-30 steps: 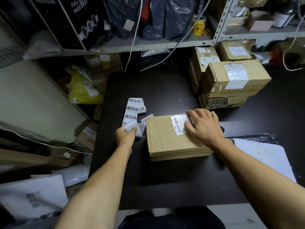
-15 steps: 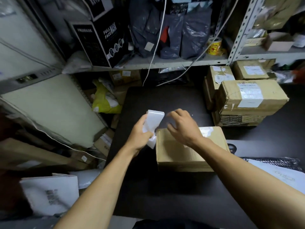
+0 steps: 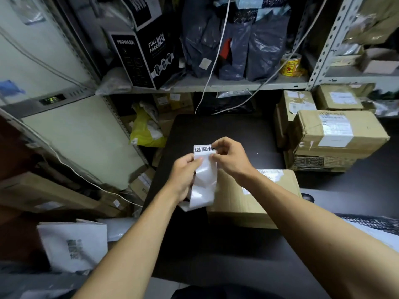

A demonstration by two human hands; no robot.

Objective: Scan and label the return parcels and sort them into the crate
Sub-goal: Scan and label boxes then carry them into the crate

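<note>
**Both hands on the label strip above the parcel**

The left hand (image 3: 183, 175) grips a white glossy strip of return labels (image 3: 204, 180), held upright above the dark table (image 3: 216, 266). The right hand (image 3: 228, 158) pinches the strip's top, where a label with black printed characters shows. Just beside the strip, under the right forearm, a brown cardboard parcel (image 3: 244, 201) lies flat near the middle of the table, a white shipping label on its top. A stack of taped cardboard boxes (image 3: 336, 139) stands at the table's far right edge.
</note>
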